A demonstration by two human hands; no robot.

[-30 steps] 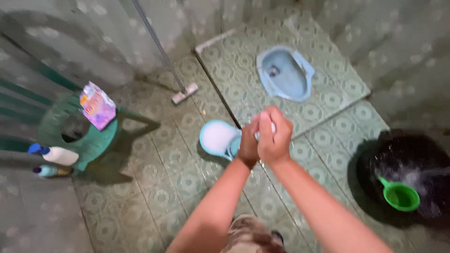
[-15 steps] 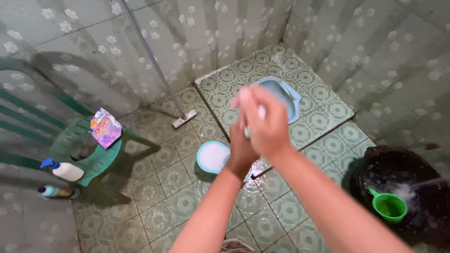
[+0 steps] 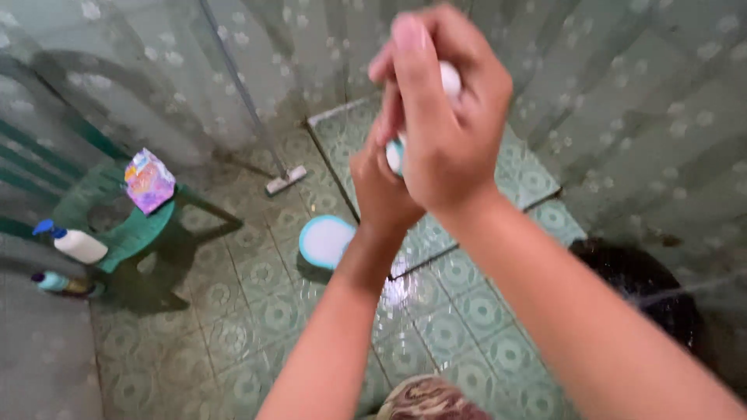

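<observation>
My right hand (image 3: 447, 117) and my left hand (image 3: 380, 193) are clasped together, raised close to the camera over the wet green tiled floor (image 3: 257, 311). Between them is a small white object (image 3: 450, 78); its rounded white top shows above my right fingers and a pale blue-white part shows below them. What kind of object it is I cannot tell. My right hand wraps over it from the front. My left hand grips from underneath and is mostly hidden behind the right.
A green plastic chair (image 3: 117, 233) at the left carries a purple packet (image 3: 148, 180) and a white spray bottle (image 3: 76, 243). A round light blue lid (image 3: 325, 239) lies on the floor. A floor wiper (image 3: 285, 179) leans on the wall. A black bucket (image 3: 642, 288) stands right.
Both hands have risen toward the camera, still clasped on the white object. The view has tilted; the blue squat pan is now hidden behind my hands, and the green dipper is out of sight.
</observation>
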